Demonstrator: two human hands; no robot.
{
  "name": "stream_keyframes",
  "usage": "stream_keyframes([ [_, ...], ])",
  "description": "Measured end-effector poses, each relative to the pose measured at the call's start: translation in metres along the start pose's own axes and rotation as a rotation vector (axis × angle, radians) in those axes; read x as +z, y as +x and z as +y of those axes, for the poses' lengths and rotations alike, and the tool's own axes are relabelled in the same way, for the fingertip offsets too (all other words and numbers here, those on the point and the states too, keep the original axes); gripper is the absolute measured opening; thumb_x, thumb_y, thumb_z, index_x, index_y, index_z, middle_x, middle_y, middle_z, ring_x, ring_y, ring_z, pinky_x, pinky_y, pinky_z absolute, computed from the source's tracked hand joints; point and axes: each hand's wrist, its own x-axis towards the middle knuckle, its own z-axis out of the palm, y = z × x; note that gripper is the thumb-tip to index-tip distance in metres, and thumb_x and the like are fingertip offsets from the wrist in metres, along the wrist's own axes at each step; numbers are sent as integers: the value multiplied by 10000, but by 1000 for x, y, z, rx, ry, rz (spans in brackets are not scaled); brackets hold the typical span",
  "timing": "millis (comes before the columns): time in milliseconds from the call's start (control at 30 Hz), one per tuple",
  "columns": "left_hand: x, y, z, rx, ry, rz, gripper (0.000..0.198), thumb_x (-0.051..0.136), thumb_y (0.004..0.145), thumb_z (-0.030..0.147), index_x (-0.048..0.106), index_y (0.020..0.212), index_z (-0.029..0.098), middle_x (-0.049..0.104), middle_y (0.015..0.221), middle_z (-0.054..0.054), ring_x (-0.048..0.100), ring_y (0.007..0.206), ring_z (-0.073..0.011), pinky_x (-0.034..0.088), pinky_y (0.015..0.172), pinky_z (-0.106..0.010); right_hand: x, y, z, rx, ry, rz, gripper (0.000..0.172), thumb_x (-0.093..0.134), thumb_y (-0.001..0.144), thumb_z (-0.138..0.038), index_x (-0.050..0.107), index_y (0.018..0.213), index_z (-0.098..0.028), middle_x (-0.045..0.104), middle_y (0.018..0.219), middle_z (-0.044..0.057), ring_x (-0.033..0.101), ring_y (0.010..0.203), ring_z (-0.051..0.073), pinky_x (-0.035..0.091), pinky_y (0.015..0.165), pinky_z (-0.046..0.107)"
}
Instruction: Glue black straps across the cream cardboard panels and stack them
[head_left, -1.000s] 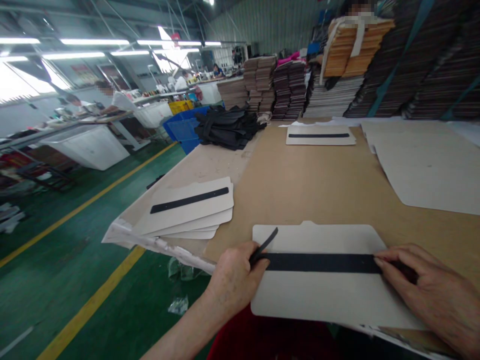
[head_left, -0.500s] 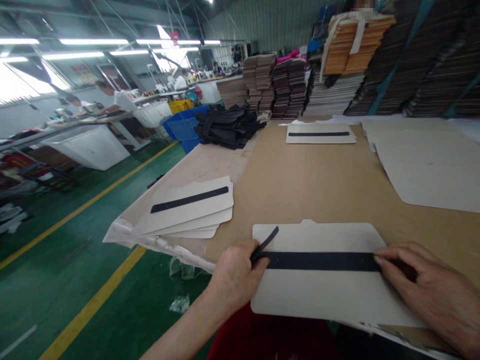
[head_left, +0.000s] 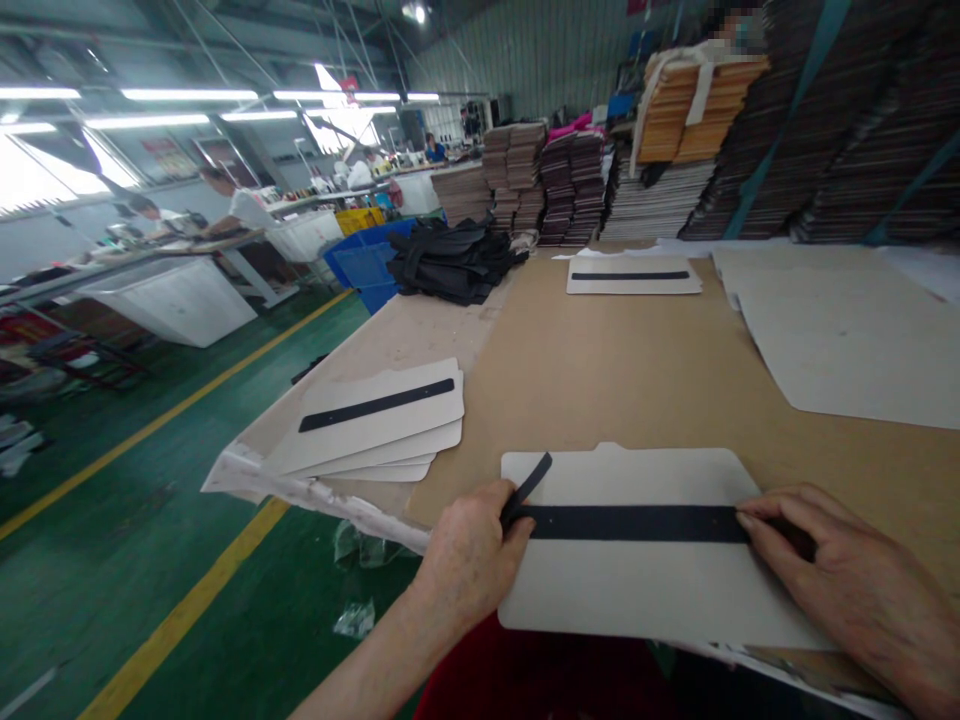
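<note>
- L hand (head_left: 476, 550): grip closed, thumb + fingers pinching L end of blk strip (head_left: 637, 523).
- R hand (head_left: 832, 570): grip closed at thumb + index tips, on R end of same strip; other fingers curled under, partly hidden.
- Strip runs approx. horiz. between both hands, lying across the middle of lt-grey panel (head_left: 660, 590); small dot/hole visible near each end.
- Narrow blk tail (head_left: 534, 482) sticks out of L hand, angled up-right over panel's upper L corner. Can't tell if it's part of the strip or a separate pc.
- Panel sits at near edge of brown-topped counter (head_left: 585, 370), small tab on its far edge, R end partly under R hand.
- L of it, apart: fanned stack of panels (head_left: 382, 420), top one w/ blk strip on it.
- Far side of counter: another panel w/ strip (head_left: 634, 283); lg pale sheet (head_left: 847, 340) to R.
- Far L corner: heap of blk pcs (head_left: 454, 262), next to blue bin (head_left: 367, 262).
</note>
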Motion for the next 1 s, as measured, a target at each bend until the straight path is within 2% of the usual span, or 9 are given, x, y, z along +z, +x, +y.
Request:
stream_keyframes([
  [133, 2, -2, 0, 40, 34, 80, 125, 606, 834, 237, 610, 954, 201, 616, 1003, -42, 634, 905, -209, 483, 797, -332, 3, -1, 4, -39, 13, 5, 310, 421, 909, -486, 633, 897, -261, 636, 1009, 23, 617, 892, 206, 458, 813, 358],
  [233, 5, -5, 0, 78, 38, 108, 120, 579, 855, 196, 627, 961, 224, 574, 1096, -21, 640, 911, -172, 503, 835, -303, 4, -1, 4, -57, 10, -3, 310, 422, 918, -494, 622, 919, -258, 633, 1012, 26, 618, 884, 217, 467, 795, 370],
  [367, 11, -10, 5, 172, 169, -61, 425, 479, 829, 24, 643, 1092, 315, 606, 1149, 28, 664, 939, -146, 538, 845, -266, 1, -2, -5, -118, -81, 19, 283, 386, 963, -414, 610, 996, -244, 635, 1031, 29, 633, 867, 208, 492, 763, 362],
  [500, 16, -14, 10, 242, 493, -141, 673, 360, 803, -71, 524, 1330, 315, 609, 1227, -13, 666, 958, -184, 586, 824, -342, -10, -7, -17, -276, -250, 49, 269, 361, 971, -235, 600, 1094, -239, 639, 1092, 29, 653, 875, 192, 538, 712, 339],
  [567, 18, -16, 10, 298, 618, -146, 741, 330, 792, -88, 438, 1417, 294, 596, 1268, -44, 658, 972, -195, 596, 831, -371, -16, -11, -21, -360, -344, 60, 334, 381, 922, -128, 602, 1142, -245, 637, 1121, 33, 655, 905, 192, 561, 676, 318],
  [633, 19, -18, 7, 352, 692, -155, 788, 314, 776, -95, 367, 1467, 281, 579, 1305, -67, 654, 980, -203, 607, 811, -382, -20, -17, -24, -419, -437, 58, 474, 407, 830, -34, 598, 1202, -257, 629, 1146, 44, 647, 940, 210, 577, 637, 307],
  [733, 21, -19, 2, 408, 732, -157, 829, 297, 745, -97, 311, 1497, 253, 549, 1352, -96, 652, 986, -215, 619, 778, -392, -23, -25, -28, -463, -543, 10, 639, 454, 710, 14, 576, 1276, -256, 612, 1173, 72, 625, 961, 249, 600, 621, 332],
  [800, 23, -19, -1, 420, 727, -171, 855, 288, 722, -99, 291, 1506, 240, 533, 1376, -105, 648, 1000, -218, 619, 785, -391, -22, -28, -28, -472, -572, -9, 666, 482, 679, 3, 567, 1294, -239, 601, 1185, 89, 610, 972, 266, 614, 642, 358],
  [1000, 27, -14, -1, 310, 611, -301, 847, 360, 705, -17, 281, 1519, 203, 457, 1465, -116, 612, 1115, -247, 560, 946, -421, -13, -32, -16, -539, -559, 1, 723, 475, 639, -61, 509, 1347, -197, 571, 1218, 140, 583, 1012, 294, 607, 718, 418],
])
